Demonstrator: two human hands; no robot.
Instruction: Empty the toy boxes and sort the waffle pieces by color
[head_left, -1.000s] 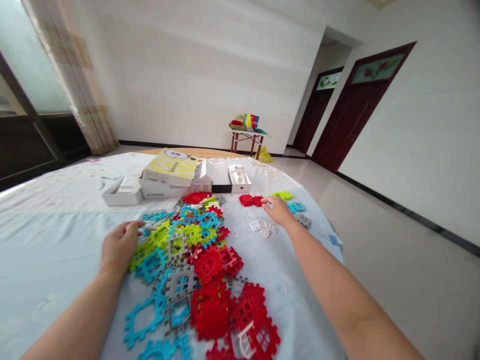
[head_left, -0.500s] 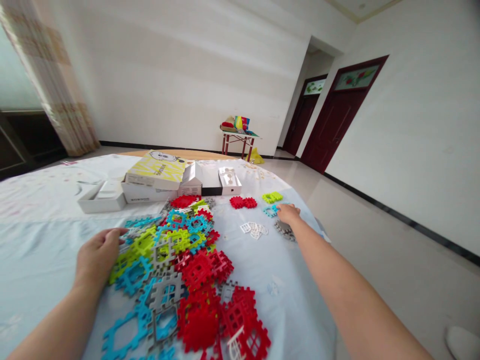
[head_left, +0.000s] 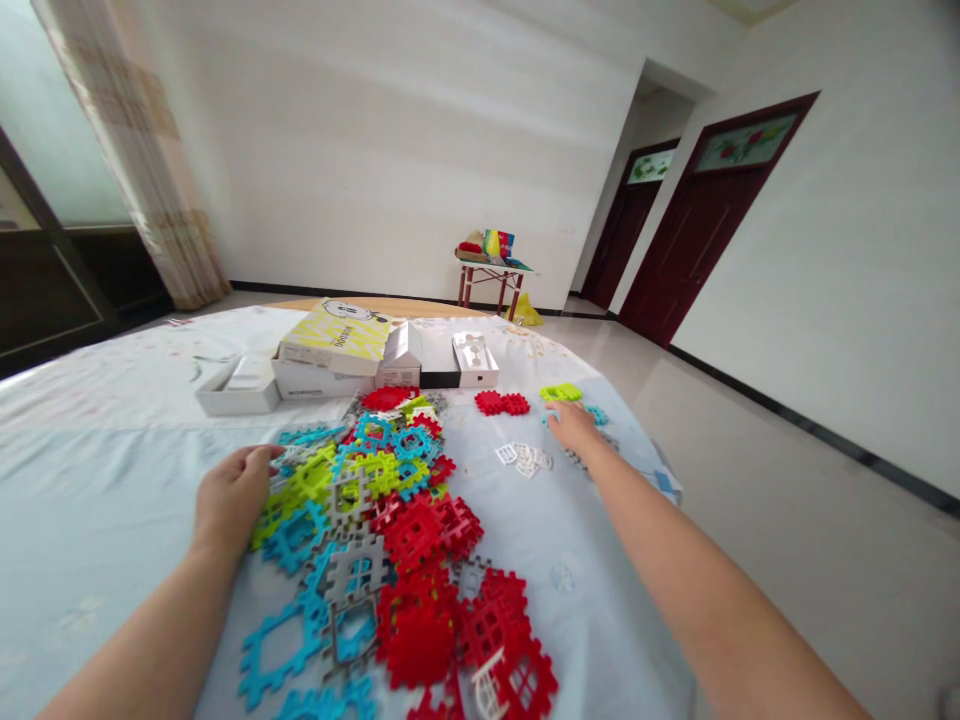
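Note:
A pile of flat plastic building tiles with notched edges runs down the middle of the table. At its left edge rests my left hand (head_left: 234,492), fingers curled together beside grey and green tiles; what they grip, if anything, is hidden. My right hand (head_left: 574,428) hovers over the small groups on the right, fingers partly stretched out and nothing visible in them. Blue tiles (head_left: 597,415) show on both sides of it. Green tiles (head_left: 561,392) lie just beyond, and grey tiles (head_left: 574,458) are partly covered by my wrist. Red tiles (head_left: 502,403) and white window pieces (head_left: 525,458) lie to its left.
Behind the pile stand a yellow box lid (head_left: 335,335), an open white box (head_left: 238,388) and a small white box (head_left: 475,360). The table's right edge (head_left: 667,480) runs close to my right forearm. A small side table (head_left: 495,268) stands by the wall.
My right hand has shifted left, from the right side of the blue tiles to their left part. The view has turned slightly left. My left hand stays at the pile.

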